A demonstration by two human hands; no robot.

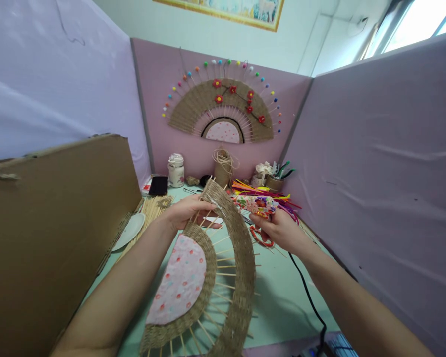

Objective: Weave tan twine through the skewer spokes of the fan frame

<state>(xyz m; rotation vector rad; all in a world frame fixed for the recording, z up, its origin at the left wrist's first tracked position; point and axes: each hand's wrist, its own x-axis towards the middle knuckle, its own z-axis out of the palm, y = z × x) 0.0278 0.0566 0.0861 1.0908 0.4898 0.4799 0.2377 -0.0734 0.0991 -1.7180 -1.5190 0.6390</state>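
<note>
My left hand (188,212) grips the upper end of a half-round woven fan (245,263), its fingers behind the thin sticks. The fan is tilted, with a twine-woven outer band, bare sticks in the gap, and an inner half circle of pink patterned cloth (180,280). A whitish streak (221,206) shows near the band's top end. Closed around a flower-patterned hot glue gun (258,204) is my right hand (278,228). The gun points left at the band's upper edge; whether its tip touches is hidden. A black cord (307,287) hangs below that hand.
Orange-red loops (262,238), perhaps scissor handles, lie under my right hand. Behind are colourful pipe cleaners (241,186), a twine roll (223,171), a white jar (176,171) and a phone (158,186). Cardboard (59,223) stands left. A finished fan (193,106) hangs on the back panel.
</note>
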